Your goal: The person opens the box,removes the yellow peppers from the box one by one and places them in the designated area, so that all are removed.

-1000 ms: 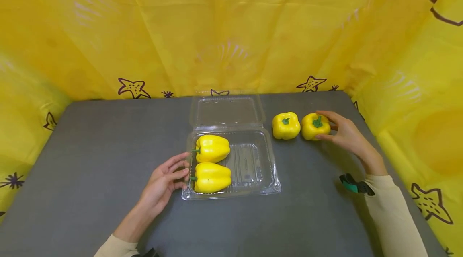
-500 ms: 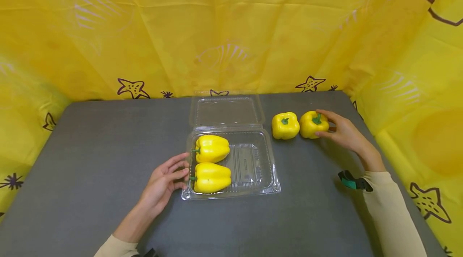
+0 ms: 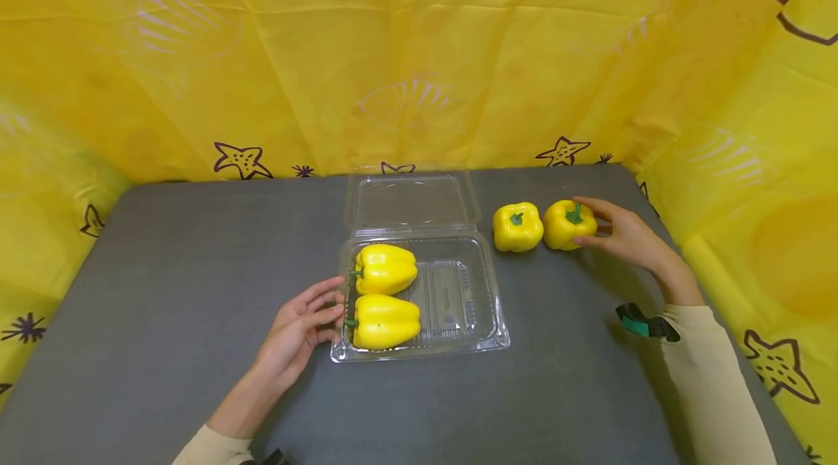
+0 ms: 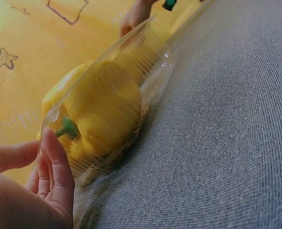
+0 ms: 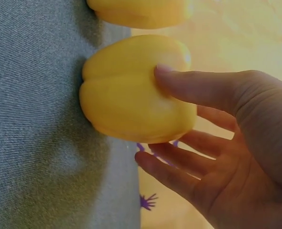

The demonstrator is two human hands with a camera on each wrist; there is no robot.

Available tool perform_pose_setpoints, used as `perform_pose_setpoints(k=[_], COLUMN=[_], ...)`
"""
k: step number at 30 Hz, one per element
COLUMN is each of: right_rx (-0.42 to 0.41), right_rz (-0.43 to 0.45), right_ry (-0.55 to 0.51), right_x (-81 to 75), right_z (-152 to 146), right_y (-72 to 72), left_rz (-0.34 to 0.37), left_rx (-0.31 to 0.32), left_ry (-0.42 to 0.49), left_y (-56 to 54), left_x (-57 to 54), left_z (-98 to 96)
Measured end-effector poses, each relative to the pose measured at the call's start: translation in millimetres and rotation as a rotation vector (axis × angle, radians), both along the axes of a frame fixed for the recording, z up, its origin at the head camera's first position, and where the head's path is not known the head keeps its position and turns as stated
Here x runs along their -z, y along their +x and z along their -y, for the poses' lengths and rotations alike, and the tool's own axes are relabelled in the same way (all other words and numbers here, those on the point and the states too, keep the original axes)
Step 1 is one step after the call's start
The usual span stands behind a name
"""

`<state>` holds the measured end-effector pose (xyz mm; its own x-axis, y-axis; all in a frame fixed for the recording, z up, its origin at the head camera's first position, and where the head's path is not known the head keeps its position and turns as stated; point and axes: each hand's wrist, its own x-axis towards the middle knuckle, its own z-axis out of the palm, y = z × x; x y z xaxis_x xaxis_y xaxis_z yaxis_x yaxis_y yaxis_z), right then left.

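Observation:
My left hand [image 3: 292, 338] pinches the left rim of a clear plastic clamshell container [image 3: 489, 305], thumb and fingers on either side of the rim in the left wrist view. Two yellow bell peppers lie on their sides in the container's left half, a rear pepper [image 3: 386, 270] and a front pepper [image 3: 386, 322], stems pointing left. To the right of the container, another yellow bell pepper [image 3: 517, 228] stands stem up. Beside it my right hand [image 3: 625, 236] grips a further yellow bell pepper [image 5: 131, 90] between thumb and fingers; its base is at the tabletop.
The container's transparent lid [image 3: 412, 201] lies folded back towards the rear curtain. A grey table [image 3: 196, 268] carries everything. Yellow patterned cloth [image 3: 419, 57] hangs behind and at both sides of the table.
My right hand and its pepper have shifted very slightly towards the back, and the pepper's stem now stands straighter. The left hand, container and other peppers have stayed put.

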<state>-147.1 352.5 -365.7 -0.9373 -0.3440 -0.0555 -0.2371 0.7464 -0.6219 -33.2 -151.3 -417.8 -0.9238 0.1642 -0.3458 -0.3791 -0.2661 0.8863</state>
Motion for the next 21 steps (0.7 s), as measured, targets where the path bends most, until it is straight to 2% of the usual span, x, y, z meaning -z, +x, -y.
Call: perform_pose_setpoints(k=[10,16,21], right_rx=[-0.044,-0.058,-0.064], right_rz=[-0.088,-0.125,-0.176], right_ry=[0.006,0.021,0.020], right_x=[-13.4,-20.6,-27.2], right_z=[-2,6,16], right_y=[6.5,8.4,12.1], left_rz=[0.001,0.004,0.008], left_rx=[0.011,0.002,0.000], left_ry=[0.007,-0.007,0.018], left_y=[-0.3,0.3,2.0], left_x=[-0.7,-1.8,-2.4], left_z=[-3.1,-2.3,-1.7])
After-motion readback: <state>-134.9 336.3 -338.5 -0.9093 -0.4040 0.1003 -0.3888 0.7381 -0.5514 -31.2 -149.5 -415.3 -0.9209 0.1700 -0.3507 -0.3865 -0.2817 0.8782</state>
